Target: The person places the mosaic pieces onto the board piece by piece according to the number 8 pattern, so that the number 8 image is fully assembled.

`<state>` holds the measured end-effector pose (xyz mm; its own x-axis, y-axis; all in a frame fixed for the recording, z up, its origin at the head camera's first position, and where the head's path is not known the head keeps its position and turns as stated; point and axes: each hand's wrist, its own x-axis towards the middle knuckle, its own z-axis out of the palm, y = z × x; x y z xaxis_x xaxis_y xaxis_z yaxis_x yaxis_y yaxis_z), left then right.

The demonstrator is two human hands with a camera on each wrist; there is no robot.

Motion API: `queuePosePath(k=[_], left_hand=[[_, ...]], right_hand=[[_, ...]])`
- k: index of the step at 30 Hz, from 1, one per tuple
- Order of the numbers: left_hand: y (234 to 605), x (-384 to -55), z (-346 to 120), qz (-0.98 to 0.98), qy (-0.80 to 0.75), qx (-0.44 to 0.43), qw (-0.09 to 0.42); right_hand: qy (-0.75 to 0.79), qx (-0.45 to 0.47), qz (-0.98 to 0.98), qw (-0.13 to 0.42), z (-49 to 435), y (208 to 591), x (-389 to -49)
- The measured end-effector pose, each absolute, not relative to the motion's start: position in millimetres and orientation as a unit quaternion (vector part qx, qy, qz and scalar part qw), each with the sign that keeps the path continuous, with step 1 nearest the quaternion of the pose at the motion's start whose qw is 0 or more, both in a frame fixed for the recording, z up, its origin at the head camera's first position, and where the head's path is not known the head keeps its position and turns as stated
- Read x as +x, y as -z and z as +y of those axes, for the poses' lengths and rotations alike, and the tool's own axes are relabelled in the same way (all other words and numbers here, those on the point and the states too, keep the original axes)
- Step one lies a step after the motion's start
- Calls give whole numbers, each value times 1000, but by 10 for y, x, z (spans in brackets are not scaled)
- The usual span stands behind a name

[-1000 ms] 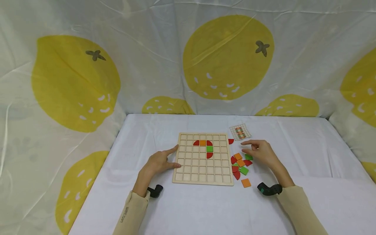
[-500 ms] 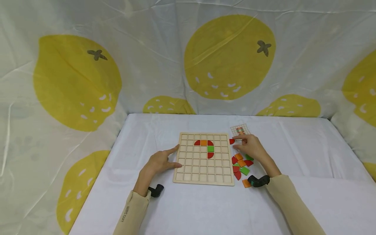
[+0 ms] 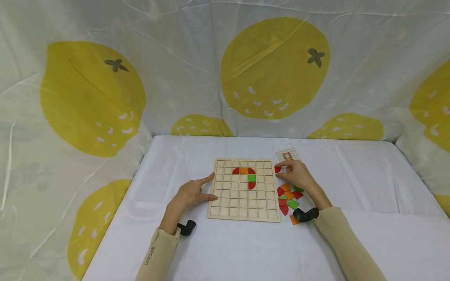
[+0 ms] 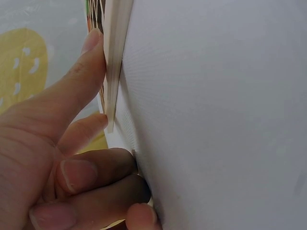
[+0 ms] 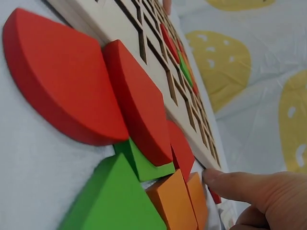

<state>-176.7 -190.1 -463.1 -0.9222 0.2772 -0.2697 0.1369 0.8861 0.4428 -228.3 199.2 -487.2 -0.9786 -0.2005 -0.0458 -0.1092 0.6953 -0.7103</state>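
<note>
A square wooden grid board lies on the table, with several red, orange and green pieces set in its upper cells. My left hand rests at its left edge; thumb and index finger are stretched apart and touch the rim, the other fingers curled below in the left wrist view. My right hand is by the board's upper right edge. Its thumb and index finger are spread about a red quarter-circle piece on the cloth. In the right wrist view the thumb partly hides that piece; a firm grip does not show.
Loose pieces lie right of the board: red quarter-circles, green squares and orange squares. A small pattern card lies behind my right hand, partly covered. White cloth covers the table; a lemon-print curtain stands behind.
My right hand has moved left, from beside the loose pieces to the red quarter-circle at the board's edge, now partly covering the card. The left hand stays on the board.
</note>
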Motion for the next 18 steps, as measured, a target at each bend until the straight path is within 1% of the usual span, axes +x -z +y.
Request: queuePosePath(k=[11,15,18], left_hand=[[4616,-1758,-1897,957,-212,110,164],[4609,-1757,-1895,957,-212,110,165],[4601,-1754,-1894,958,-211,107,164]], right_hand=[[315,-62,946,42,2019,4800,-2159],[323,-59,943,47,2047,4792,-2113],[346,-68,934,61,2071,4808,-2103]])
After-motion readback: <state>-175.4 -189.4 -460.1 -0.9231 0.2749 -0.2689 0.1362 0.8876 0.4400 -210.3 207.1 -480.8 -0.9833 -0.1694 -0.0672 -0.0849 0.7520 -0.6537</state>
